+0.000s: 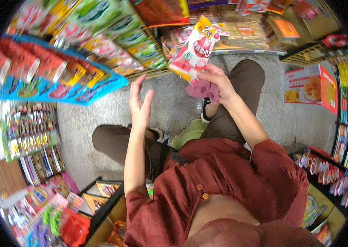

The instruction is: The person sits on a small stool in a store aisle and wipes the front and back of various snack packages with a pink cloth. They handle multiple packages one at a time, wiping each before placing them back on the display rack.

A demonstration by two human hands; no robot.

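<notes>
My right hand [220,81] grips the lower end of a white and pink snack packet [196,52], which tilts up and away from me. The packet bears writing, red fruit pictures and yellow ends. A mauve fabric scrunchie [204,91] hangs at the same hand, partly hidden by it. My left hand [141,105] is held up over the floor, its fingers apart and nothing in it. Just beyond its fingertips stands a yellow wire rack [149,74] with green and pink-white snack packets [100,52].
A blue display box [106,89] of red packets juts out at the left. Ahead is a low shelf [238,52] of packaged goods. A printed carton [303,85] stands on the grey floor [87,111] at right. Toys and a red plastic basket [74,227] lie lower left.
</notes>
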